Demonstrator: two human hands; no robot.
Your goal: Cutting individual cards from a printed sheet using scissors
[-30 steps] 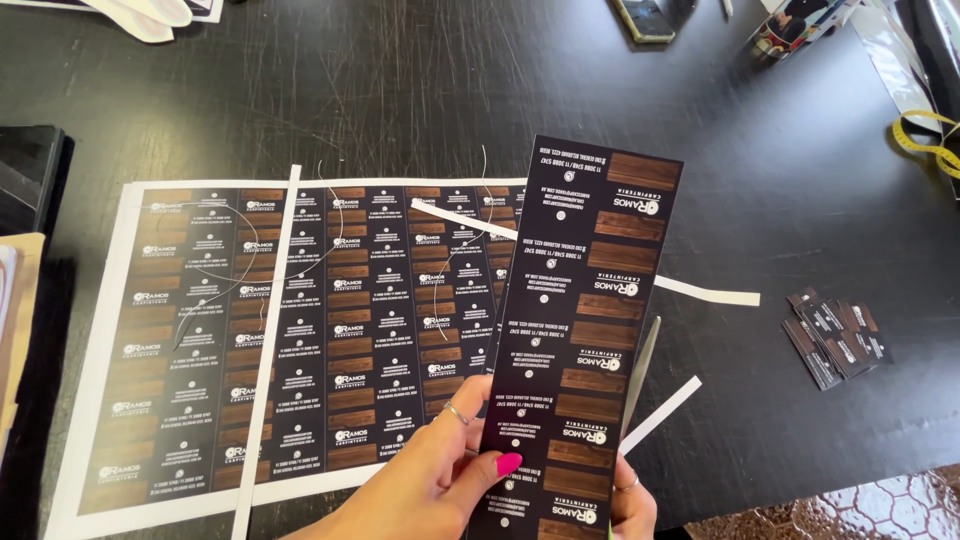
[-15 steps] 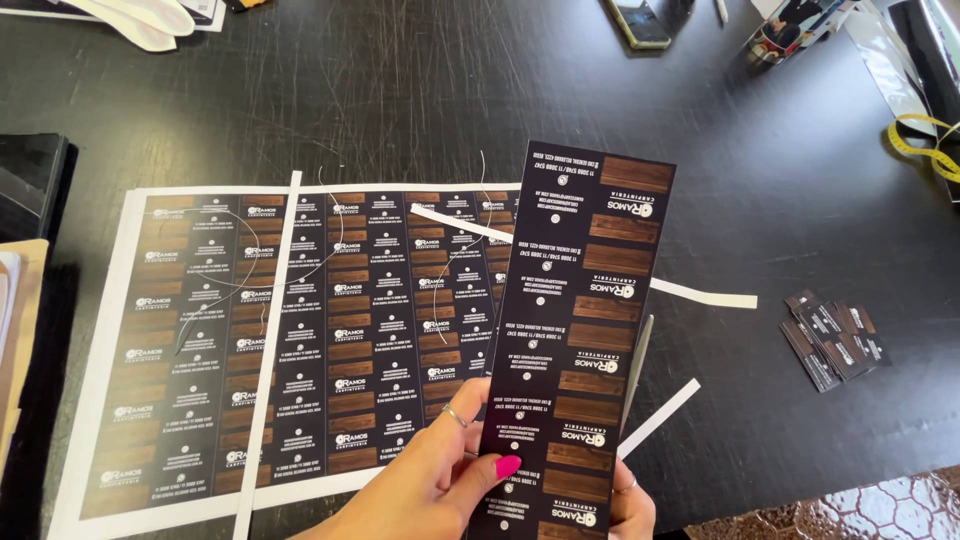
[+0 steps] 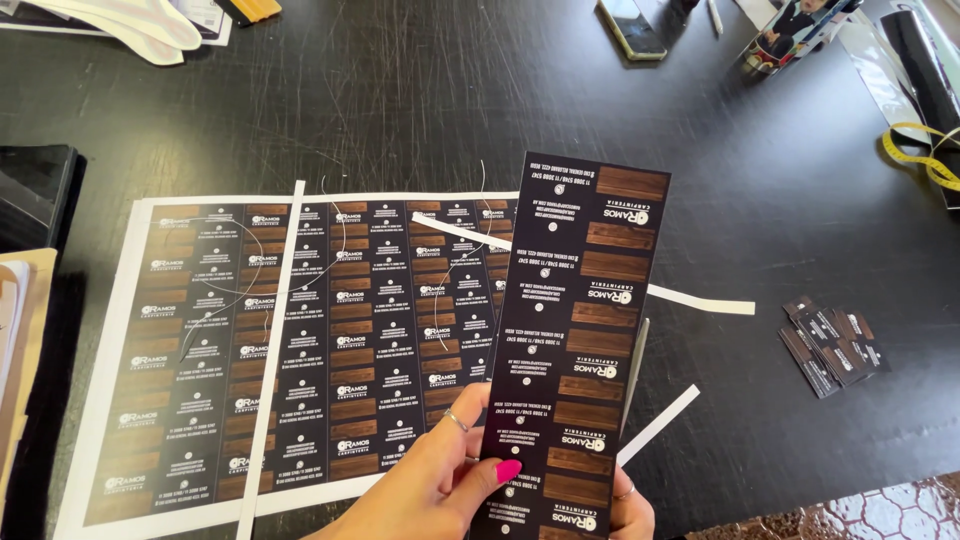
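My left hand (image 3: 440, 480) holds a long dark strip of printed cards (image 3: 580, 330) upright above the table, its thumb with a pink nail pressed on the strip's lower front. My right hand (image 3: 632, 510) is mostly hidden behind the strip's bottom right edge, with only ringed fingers showing. A thin grey metal blade (image 3: 636, 365) rises from that hand along the strip's right side. Under the strip a large sheet of the same dark cards (image 3: 300, 340) lies flat on the black table (image 3: 420, 100).
White paper offcuts lie on and beside the sheet (image 3: 700, 298). A small pile of cut cards (image 3: 835, 342) sits to the right. A phone (image 3: 632, 28), photos (image 3: 795, 28) and a yellow tape measure (image 3: 925, 155) lie at the far right. A black box (image 3: 35, 195) is at the left edge.
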